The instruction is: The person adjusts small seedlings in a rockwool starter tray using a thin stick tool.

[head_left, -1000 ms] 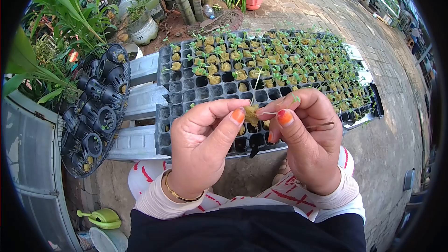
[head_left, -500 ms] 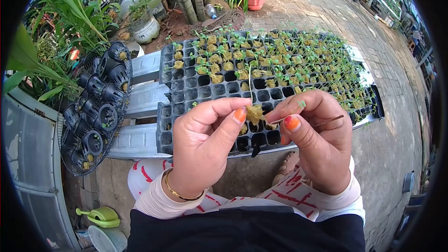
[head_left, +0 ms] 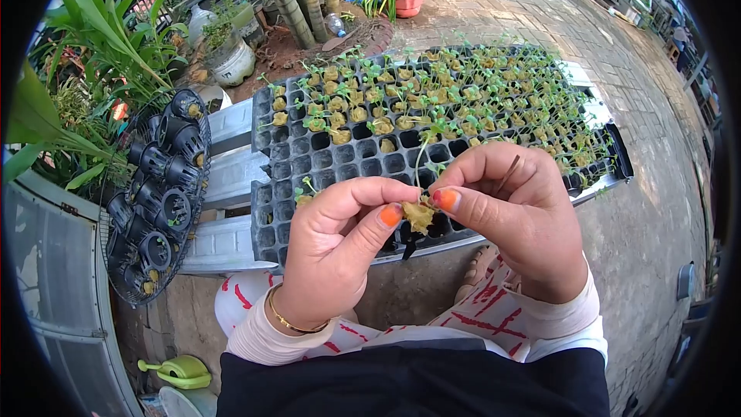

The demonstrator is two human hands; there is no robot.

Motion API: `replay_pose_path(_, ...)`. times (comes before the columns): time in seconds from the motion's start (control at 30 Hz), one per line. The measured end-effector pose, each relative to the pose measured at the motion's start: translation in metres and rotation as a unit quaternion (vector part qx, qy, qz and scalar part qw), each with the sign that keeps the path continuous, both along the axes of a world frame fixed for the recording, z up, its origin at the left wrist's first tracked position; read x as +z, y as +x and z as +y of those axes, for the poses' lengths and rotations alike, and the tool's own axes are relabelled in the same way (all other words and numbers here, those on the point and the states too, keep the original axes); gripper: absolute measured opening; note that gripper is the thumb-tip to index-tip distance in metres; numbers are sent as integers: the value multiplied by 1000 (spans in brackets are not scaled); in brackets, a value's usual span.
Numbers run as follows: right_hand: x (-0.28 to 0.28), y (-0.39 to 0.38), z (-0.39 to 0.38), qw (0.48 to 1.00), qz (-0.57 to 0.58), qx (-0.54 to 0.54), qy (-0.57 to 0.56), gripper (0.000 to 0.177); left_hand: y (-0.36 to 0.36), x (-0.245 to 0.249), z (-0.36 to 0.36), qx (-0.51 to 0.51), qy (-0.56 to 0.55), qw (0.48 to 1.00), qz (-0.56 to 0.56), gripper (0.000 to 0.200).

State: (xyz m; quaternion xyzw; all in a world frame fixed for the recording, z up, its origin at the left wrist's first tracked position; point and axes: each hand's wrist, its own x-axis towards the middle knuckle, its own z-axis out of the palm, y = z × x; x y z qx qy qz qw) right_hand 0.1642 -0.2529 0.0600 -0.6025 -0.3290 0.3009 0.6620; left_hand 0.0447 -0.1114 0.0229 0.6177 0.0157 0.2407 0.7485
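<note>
In the head view, my left hand is closed, with thumb and forefinger pinching one side of a yellowish-brown sponge-like plug. A seedling's thin pale stem rises above the plug. On the other side, my right hand is closed too, thumb and fingertip at the base of the stem. A thin brown stick pokes up between its curled fingers. Behind both hands lies a black seedling tray of square cells, many of which hold similar plugs with green sprouts.
A black mesh basket with several black net cups stands at the left. Metal slats support the tray. A green watering can sits low on the left, and a red pot stands at the back.
My right thumb and finger have moved left, onto the stem's base at the plug. The plug now hangs a little lower, below my fingertips. The whole view has shifted slightly.
</note>
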Motion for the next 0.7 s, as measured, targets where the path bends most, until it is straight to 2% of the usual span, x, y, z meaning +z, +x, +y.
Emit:
replay_pose_path(0.2, -4, -2, 2, 999, 29, 8, 14, 12, 0, -2, 2, 23, 66, 997, -21, 14)
replay_pose_path(0.27, -5, -2, 2, 999, 32, 11, 21, 12, -1, -3, 4, 36, 127, 991, -25, 13)
replay_pose_path(0.7, -9, -6, 6, 999, 16, 3, 38, 11, 1, -4, 0, 95, 158, 982, -44, 12)
